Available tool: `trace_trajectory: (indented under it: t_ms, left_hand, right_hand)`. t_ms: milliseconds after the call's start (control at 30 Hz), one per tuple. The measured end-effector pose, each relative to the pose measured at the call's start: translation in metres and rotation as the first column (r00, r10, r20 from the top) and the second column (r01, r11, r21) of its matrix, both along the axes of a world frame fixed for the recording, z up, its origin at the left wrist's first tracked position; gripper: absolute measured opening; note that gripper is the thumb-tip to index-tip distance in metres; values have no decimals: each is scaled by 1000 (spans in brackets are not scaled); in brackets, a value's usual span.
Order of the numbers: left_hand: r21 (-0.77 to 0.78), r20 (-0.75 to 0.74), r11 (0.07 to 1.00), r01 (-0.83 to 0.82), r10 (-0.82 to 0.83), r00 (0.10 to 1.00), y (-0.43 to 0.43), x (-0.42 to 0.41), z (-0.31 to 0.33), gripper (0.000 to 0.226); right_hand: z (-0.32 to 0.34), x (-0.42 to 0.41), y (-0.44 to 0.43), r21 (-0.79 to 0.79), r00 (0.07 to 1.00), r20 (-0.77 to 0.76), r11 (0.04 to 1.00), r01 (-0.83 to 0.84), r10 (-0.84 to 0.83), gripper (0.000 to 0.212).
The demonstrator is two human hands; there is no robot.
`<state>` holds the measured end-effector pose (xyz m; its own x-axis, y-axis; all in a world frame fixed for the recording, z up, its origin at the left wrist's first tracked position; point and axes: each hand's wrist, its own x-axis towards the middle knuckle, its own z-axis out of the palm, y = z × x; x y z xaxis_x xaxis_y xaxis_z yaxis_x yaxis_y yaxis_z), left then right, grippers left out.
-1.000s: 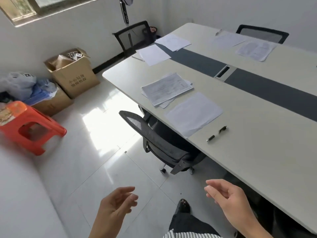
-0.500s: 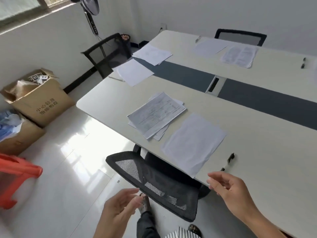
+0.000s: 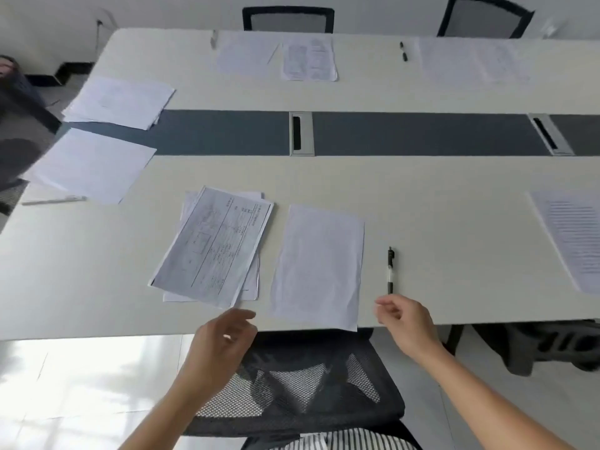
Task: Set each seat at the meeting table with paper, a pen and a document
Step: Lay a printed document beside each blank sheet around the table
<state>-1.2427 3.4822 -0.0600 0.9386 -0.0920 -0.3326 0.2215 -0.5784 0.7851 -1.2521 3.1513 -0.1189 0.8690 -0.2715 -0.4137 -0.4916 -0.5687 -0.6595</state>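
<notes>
I face the long white meeting table [image 3: 422,190] at the seat in front of me. On it lie a skewed stack of printed documents [image 3: 214,248], a blank sheet of paper [image 3: 319,267] to their right, and a black pen [image 3: 390,270] further right. My left hand [image 3: 224,342] hovers at the table's near edge just below the documents, fingers relaxed, holding nothing. My right hand [image 3: 406,323] hangs just below the pen's near end, fingers loosely curled and empty.
A black mesh chair [image 3: 292,384] stands between me and the table. Other seats hold papers: far middle [image 3: 276,56], far right [image 3: 474,61], left end [image 3: 91,164] with a white pen [image 3: 55,200], right [image 3: 574,238]. A second black pen [image 3: 403,51] lies far across. Two chairs stand beyond.
I have walked round to face the seat squarely. Both hands rose from floor level to the table's near edge, the right one closing on the pen's end.
</notes>
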Motion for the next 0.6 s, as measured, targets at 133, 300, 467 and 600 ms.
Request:
trace_trajectory:
  t_ms: [133,300,467,600]
  left_hand:
    - [331,59,894,301,-338,939,-27,28,-48,29]
    - [567,-221,509,648,-664,715,-53,52,-101,58]
    - [601,-344,370,709,-681,647,-67,55,-123,61]
    - [592,-339,388,706,-675,656,-94,61,-121,59]
  right_hand:
    - [-31,32,-19,-162,989,-65,980,118,-130,25]
    - [-67,67,-31,-286,962,-184,947,144,-202,30]
    - [-54,112,-24,-211,976,-146,969,130,-163,23]
    - [-40,154,26,-118,998,5,991,70,-70,18]
